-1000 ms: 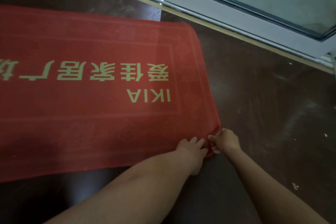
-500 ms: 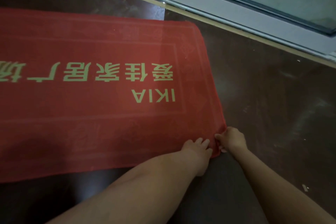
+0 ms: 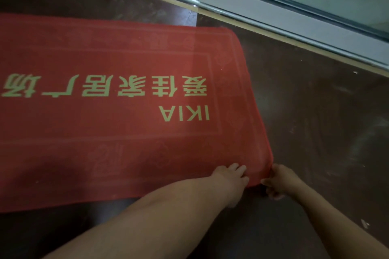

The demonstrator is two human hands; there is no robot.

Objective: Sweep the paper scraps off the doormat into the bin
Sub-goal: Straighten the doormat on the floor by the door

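Doormat (image 3: 105, 136) on floor (image 3: 315, 132) — door (image 3: 273, 12) behind, left hand (image 3: 231, 176), right hand (image 3: 280, 181) at corner
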